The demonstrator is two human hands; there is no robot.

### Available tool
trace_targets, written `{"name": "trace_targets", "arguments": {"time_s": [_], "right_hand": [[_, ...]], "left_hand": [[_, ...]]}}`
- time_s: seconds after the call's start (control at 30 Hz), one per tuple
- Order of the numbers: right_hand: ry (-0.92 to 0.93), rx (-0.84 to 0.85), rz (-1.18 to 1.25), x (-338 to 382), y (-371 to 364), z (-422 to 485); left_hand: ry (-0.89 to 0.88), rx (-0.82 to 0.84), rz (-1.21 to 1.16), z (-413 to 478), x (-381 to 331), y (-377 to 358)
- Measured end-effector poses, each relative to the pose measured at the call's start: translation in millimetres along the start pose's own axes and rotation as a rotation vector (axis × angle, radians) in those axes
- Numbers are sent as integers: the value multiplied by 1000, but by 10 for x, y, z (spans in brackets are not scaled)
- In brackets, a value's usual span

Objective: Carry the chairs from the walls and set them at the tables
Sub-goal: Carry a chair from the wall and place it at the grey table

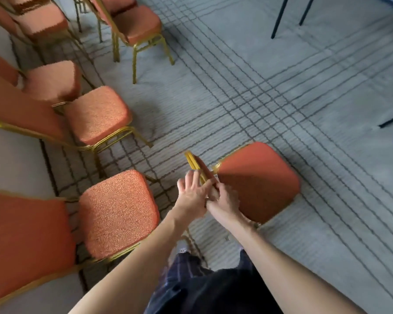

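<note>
While you are standing on the grey, dark-lined carpet, you are holding one orange chair by the top of its backrest. The backrest is showing edge-on, with its gold frame running up and away from your hands. The chair is sitting just ahead of you and slightly to your right, out in the open floor. Its padded seat is facing away from you, and its legs are hiding beneath the seat, so whether it is touching the carpet or hanging clear cannot be told.

Your right hand is curling over the upper edge of the backrest, knuckles up, gripping it on the seat side. Your left hand is lying against the gold frame on the near side, touching the right hand, with its fingers looking fairly straight. Motion blur is hiding whether it is really gripping, so that cannot be told.

To your left, a row of matching chairs is lining the pale wall, their seats pointing into the room, and the nearest one is sitting just beside your left forearm. Far ahead on the right, dark table legs are standing on the carpet, well apart from the chair you are holding.
</note>
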State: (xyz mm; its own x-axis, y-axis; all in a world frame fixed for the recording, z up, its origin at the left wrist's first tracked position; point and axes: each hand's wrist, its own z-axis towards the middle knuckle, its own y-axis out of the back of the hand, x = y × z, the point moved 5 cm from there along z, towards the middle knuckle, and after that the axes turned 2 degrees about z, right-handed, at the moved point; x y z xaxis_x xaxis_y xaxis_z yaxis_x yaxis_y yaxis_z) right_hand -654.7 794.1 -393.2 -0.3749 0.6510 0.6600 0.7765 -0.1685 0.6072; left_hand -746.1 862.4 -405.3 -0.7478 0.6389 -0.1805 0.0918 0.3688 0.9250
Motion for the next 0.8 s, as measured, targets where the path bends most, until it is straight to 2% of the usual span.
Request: {"name": "trace_targets", "arguments": {"time_s": [0.13,0.3,0.47,0.53,0.67,0.73,0.8], "right_hand": [[61,-61,-144,-133,-118,-123],[42,-155,-195,-237,-152,-187],[57,-259,-221,-304,-121,-183],[38,-275,-266,-345,-146,-156],[19,-308,-430,-290,-107,-124],[7,-286,-430,-264,-113,-98],[-7,-268,-421,-304,-107,-77]], "left_hand": [[-144,71,117,54,33,16],[-178,-37,87,140,32,86],[-173,-83,180,249,21,60],[-165,-97,216,309,56,30],[-275,-166,283,400,100,103],[-339,-201,324,430,111,160],[-400,-161,366,482,92,184]]}}
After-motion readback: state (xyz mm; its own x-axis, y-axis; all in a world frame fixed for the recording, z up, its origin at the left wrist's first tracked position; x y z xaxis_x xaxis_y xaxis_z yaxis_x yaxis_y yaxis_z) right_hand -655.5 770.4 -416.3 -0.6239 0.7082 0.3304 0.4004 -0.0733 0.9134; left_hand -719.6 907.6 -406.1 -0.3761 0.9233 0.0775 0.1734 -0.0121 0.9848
